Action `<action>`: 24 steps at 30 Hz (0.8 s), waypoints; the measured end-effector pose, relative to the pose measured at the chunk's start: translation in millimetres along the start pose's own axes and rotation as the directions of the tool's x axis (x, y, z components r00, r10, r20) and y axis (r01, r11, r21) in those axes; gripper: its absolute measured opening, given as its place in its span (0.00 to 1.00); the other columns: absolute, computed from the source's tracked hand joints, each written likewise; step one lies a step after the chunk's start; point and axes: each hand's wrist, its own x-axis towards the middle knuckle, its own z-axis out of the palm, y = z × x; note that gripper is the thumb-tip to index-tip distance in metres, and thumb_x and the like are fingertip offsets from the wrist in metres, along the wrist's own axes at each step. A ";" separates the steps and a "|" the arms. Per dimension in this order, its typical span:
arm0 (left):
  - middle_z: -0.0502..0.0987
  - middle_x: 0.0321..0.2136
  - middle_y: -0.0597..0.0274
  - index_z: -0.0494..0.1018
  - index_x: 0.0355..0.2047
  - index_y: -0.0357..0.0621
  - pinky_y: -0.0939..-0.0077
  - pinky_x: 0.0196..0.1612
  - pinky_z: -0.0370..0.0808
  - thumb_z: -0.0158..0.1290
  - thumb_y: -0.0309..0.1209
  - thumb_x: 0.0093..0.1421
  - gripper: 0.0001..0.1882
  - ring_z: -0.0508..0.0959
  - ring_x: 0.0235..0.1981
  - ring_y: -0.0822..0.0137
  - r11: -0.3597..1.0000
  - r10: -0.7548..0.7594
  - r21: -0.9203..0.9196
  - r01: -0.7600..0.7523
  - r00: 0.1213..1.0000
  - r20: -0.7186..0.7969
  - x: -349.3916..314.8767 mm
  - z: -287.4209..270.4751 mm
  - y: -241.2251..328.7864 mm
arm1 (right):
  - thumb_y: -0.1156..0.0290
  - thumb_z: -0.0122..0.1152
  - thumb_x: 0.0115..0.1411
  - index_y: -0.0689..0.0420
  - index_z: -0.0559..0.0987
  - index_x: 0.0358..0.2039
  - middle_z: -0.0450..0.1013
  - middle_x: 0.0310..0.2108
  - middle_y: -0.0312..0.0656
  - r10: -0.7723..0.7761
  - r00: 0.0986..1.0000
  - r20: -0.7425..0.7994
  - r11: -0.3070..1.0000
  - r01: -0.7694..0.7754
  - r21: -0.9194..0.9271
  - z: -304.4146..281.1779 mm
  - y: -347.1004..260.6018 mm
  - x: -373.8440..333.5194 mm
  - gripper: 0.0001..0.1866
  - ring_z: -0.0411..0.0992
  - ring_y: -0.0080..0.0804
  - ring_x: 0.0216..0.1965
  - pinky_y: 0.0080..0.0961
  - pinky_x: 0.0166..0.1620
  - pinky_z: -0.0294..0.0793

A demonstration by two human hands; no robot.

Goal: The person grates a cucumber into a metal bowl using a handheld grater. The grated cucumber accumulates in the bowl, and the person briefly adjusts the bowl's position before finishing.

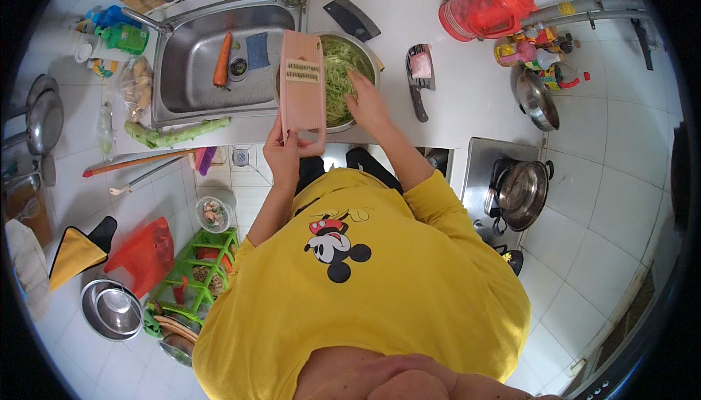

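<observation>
A pink slicing grater (pixel 301 97) lies tilted across the left side of a steel bowl (pixel 374 64), its metal blades near the middle. My left hand (pixel 283 153) is closed around the grater's lower end by the counter's front edge. Pale green vegetable shreds (pixel 337 71) fill the bowl; the grater hides its left part. My right hand (pixel 367 103) reaches over the bowl's right rim, fingers stretched out against the shreds and thumb apart. A black cleaver blade (pixel 352 18) lies behind the bowl, its handle not seen.
Left of the bowl, the sink (pixel 197 100) holds a carrot (pixel 222 60) and a blue cloth (pixel 257 51). A long green peeled vegetable (pixel 179 133) lies along its front. On the right are a knife (pixel 417 98) with pink meat (pixel 420 65), a red thermos (pixel 488 4) and a stove (pixel 478 170).
</observation>
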 end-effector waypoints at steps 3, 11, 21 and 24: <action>0.80 0.40 0.62 0.66 0.66 0.41 0.79 0.30 0.80 0.51 0.20 0.68 0.26 0.78 0.23 0.74 0.997 -0.036 -0.066 0.038 0.999 0.036 4.1 -0.7 -6.7 | 0.68 0.57 0.69 0.63 0.65 0.67 0.77 0.50 0.47 0.201 0.968 0.151 0.814 -0.251 0.524 16.7 -0.7 -9.5 0.28 0.76 0.32 0.48 0.28 0.53 0.75; 0.79 0.35 0.67 0.66 0.66 0.40 0.80 0.31 0.79 0.52 0.24 0.68 0.26 0.78 0.25 0.74 0.986 -0.144 -0.084 0.146 0.989 0.022 5.7 11.4 -18.7 | 0.68 0.54 0.72 0.59 0.62 0.69 0.77 0.47 0.45 0.255 0.910 0.327 0.797 -0.389 0.461 41.0 -1.8 -20.9 0.28 0.76 0.27 0.45 0.26 0.49 0.76; 0.58 0.68 0.39 0.60 0.68 0.36 0.57 0.61 0.71 0.64 0.28 0.55 0.42 0.69 0.60 0.41 0.449 0.404 0.531 -0.718 0.694 0.597 -21.1 32.6 25.8 | 0.64 0.48 0.73 0.53 0.69 0.62 0.74 0.41 0.39 0.075 0.791 0.607 -0.187 -0.587 0.788 60.5 -26.8 -11.3 0.20 0.73 0.29 0.39 0.26 0.43 0.76; 0.65 0.65 0.43 0.63 0.66 0.36 0.54 0.63 0.68 0.65 0.29 0.50 0.42 0.71 0.58 0.41 0.352 0.298 0.562 -0.749 0.659 0.691 -11.1 36.3 23.4 | 0.60 0.47 0.72 0.54 0.69 0.60 0.72 0.37 0.41 -0.109 0.762 0.638 -0.574 -0.572 0.586 71.5 -26.9 -1.2 0.21 0.69 0.34 0.37 0.30 0.46 0.73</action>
